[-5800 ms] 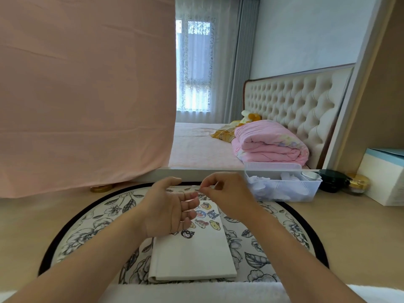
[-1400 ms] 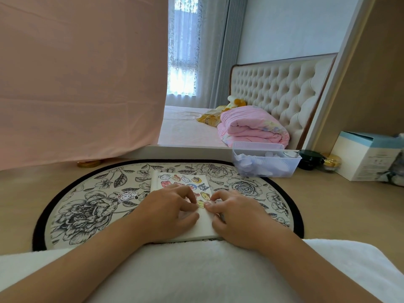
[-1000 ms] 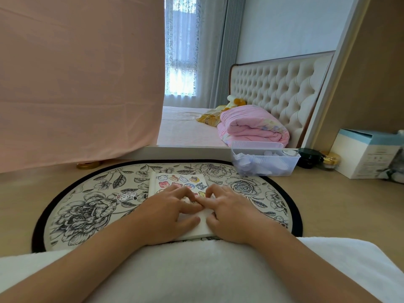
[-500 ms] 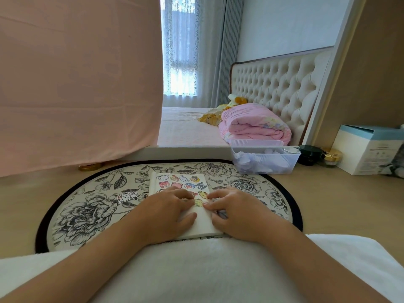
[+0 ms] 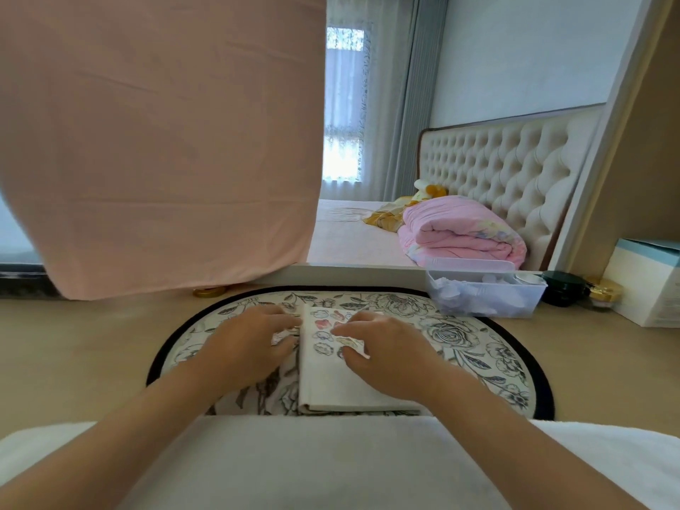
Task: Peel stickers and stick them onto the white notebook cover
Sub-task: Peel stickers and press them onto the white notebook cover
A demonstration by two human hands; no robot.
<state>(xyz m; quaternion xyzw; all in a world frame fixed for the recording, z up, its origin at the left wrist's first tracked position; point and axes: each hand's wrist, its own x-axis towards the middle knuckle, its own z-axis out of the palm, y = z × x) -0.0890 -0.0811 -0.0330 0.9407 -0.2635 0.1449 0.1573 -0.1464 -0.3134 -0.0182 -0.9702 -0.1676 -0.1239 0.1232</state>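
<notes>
The white notebook (image 5: 331,384) lies on a round floral mat (image 5: 474,344), with several cartoon stickers (image 5: 323,323) on its far half. My right hand (image 5: 386,353) rests on the cover and pinches a small yellowish sticker (image 5: 351,343) between forefinger and thumb. My left hand (image 5: 250,344) is on the mat just left of the notebook's edge. Its fingers and thumb curl round a small pale sticker scrap (image 5: 284,334). The frame is blurred, so the stickers' details are unclear.
A clear plastic bin (image 5: 485,298) of wrappers stands at the mat's far right, then a dark jar (image 5: 563,288), a gold-lidded jar (image 5: 603,290) and a white-and-blue box (image 5: 647,285). A pink cloth (image 5: 158,141) hangs at the left. A white towel (image 5: 331,461) covers the near edge.
My left hand has slid off the notebook cover to the mat at its left edge. My right hand stays on the cover, now with a sticker between its fingers. The view has shifted.
</notes>
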